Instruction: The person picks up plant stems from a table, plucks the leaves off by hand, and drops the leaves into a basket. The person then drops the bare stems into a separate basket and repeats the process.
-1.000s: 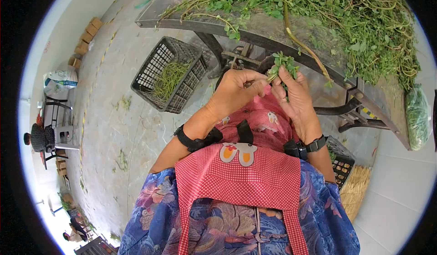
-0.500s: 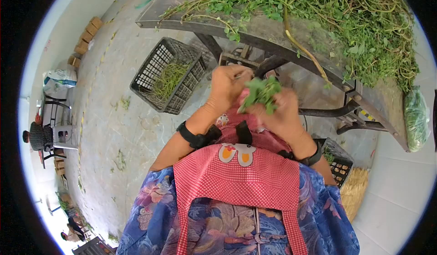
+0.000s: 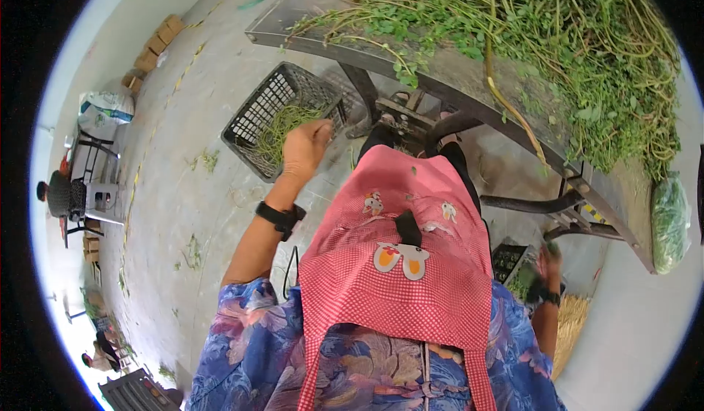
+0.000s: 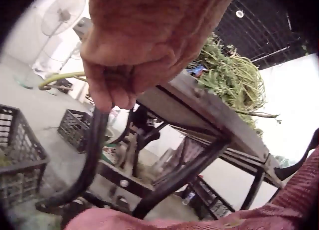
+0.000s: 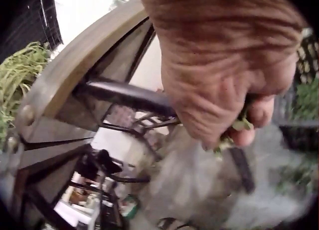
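Over the near side of a black crate (image 3: 242, 121) with thin green stems (image 3: 279, 129) inside, my left hand (image 3: 304, 148) is raised. In the left wrist view, that hand (image 4: 144, 45) pinches a yellow-green stem (image 4: 61, 77) jutting from its fingers. Far out at the right side, my right hand (image 3: 548, 263) is beside a second crate (image 3: 506, 261) holding greens (image 3: 521, 285). Its curled fingers grip leafy sprigs (image 5: 241, 124), mostly hidden in the right wrist view, where the hand (image 5: 229, 70) fills the top.
A tangled pile of greens (image 3: 587, 66) covers much of the dark table (image 3: 447, 66), one long stem (image 3: 506, 101) hanging over its edge. Curved table legs stand below. A bagged green bundle (image 3: 669, 224) is at the far right. A seated person (image 3: 64, 195) is at the left.
My hands, together over the apron before, have moved apart: the left towards the stem crate, the right down to the right-hand crate with the leafy sprigs. The head view has shifted slightly.
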A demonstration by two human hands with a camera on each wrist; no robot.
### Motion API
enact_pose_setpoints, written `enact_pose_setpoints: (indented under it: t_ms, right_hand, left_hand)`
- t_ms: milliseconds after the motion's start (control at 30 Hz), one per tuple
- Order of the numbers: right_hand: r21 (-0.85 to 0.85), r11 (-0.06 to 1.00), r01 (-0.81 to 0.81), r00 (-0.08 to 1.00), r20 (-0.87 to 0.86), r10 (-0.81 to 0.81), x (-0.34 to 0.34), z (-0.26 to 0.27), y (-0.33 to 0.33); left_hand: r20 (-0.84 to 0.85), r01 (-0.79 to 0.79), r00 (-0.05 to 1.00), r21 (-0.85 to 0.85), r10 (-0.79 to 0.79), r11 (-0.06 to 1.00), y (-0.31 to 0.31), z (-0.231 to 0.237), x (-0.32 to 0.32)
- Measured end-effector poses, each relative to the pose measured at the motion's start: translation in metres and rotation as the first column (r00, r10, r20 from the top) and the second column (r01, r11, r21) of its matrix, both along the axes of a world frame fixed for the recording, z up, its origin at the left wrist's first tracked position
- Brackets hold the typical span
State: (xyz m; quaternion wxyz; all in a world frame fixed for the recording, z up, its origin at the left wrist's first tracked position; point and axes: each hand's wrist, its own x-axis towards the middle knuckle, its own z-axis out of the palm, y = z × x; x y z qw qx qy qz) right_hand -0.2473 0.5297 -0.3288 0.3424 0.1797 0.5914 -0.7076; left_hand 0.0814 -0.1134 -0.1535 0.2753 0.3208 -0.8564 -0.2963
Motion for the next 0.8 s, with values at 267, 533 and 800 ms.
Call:
enact_pose_setpoints:
  t_ms: [267,533,800]
  right_hand:
    - [0.730,0.682,0.044,0.984,-0.150,0.098,0.057,-0.006,0.140]
    - [0.167,0.967,0.195,0.972,0.097,-0.213,0.032,-0.032,0.007]
    - [0.261,0.939,-0.223,0.901,-0.312,0.301,0.066,0.052,-0.116]
  left_hand:
    - [0.136,-0.201,0.955,-0.356,0.263,0.913,-0.128,-0.039,0.064]
    - [-0.288,-0.191,0.942,-0.048,0.170,0.980,-0.055,0.078,-0.029]
    - [-0.294,-0.013,0.946,0.378,0.134,0.926,-0.047,0.104,-0.078]
